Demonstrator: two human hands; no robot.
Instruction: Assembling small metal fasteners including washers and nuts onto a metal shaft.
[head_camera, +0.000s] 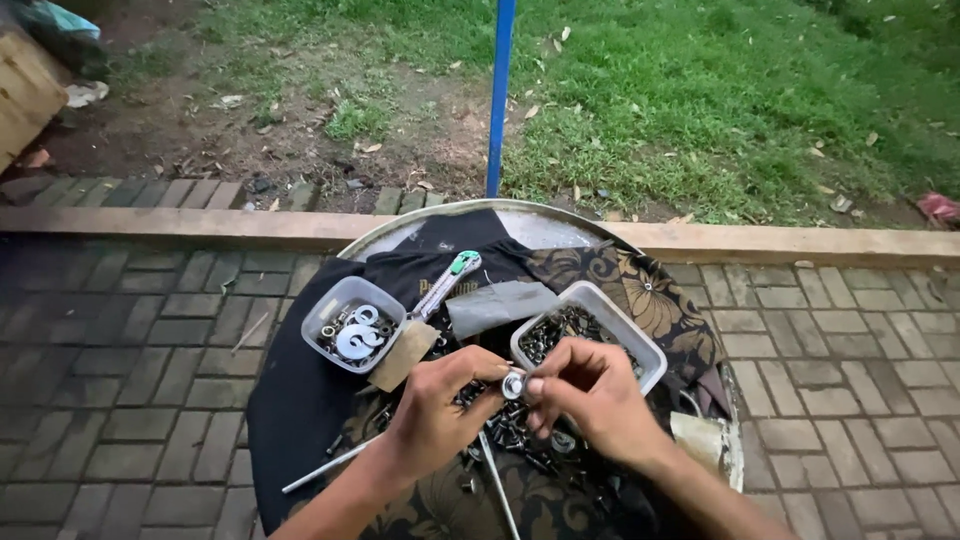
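Two bare hands meet over the middle of a round table (560, 222) draped in dark cloths. The left hand (435, 410) and right hand (590, 395) both pinch one small silver washer-like ring (514, 385) between fingertips, raised just above a loose scatter of dark nuts and bolts (510, 435), likely so that it can be turned in the light. Thin metal rods (320, 470) lie across the cloth beside the left forearm.

Just beyond the right hand stands a pale rectangular plastic tub of small dark fasteners (560, 330); to the left, well apart from it, a second tub of larger bright washers (352, 325), so the parts are kept sorted by kind. Between the tubs lie a tan cardboard scrap (402, 355), a grey folded sheet (498, 303) and a utility knife with a green end (447, 283). No readable label shows.

Farther off run a brick pavement (130, 330), a kerb (200, 225), a blue pole (500, 100) and grass (720, 90).
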